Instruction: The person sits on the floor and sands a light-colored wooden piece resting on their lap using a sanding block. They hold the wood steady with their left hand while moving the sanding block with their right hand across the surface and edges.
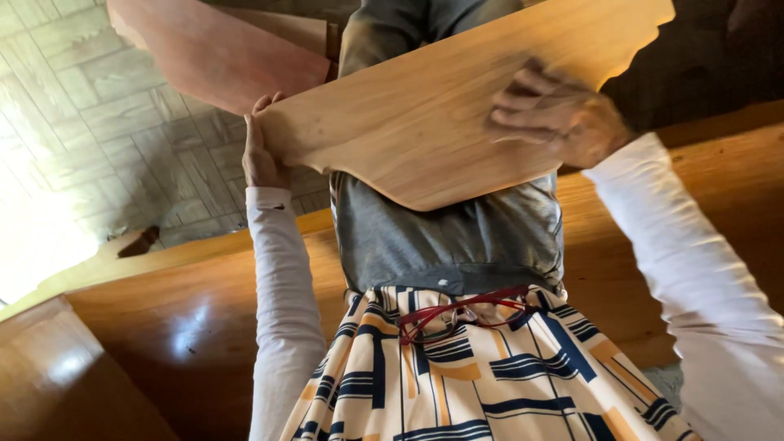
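Centrally, a pale wooden board [425, 122] with a stepped, curved cut edge is held up in front of the person's torso, tilted so its long axis runs from 8 o'clock to 2 o'clock. The left hand [260, 151] grips the board's end at 9 o'clock, fingers wrapped over the edge. The right hand [551, 114] lies flat on the board's face at 2 o'clock, fingers spread and blurred; whether it clamps the far edge cannot be told. The hands are well apart, one at each part of the board. Both arms wear white sleeves [282, 310]. A second, reddish wooden panel [216, 49] sits behind the board at 11 o'clock, its edge passing behind the pale one. Below the board the person's grey top [445, 237] and a patterned skirt [482, 384] in cream, navy and orange fill the 6 o'clock area, with red-framed glasses [461, 314] hanging at the waist. The surface [188, 327], a glossy brown wooden top with a raised edge, runs across the view from 8 o'clock to 3 o'clock and carries a bright reflection. The floor [106, 122] at 10 o'clock is laid in pale parquet squares, washed out by strong light near 9 o'clock. A small dark object [139, 242] lies on the floor just beside the surface's edge.
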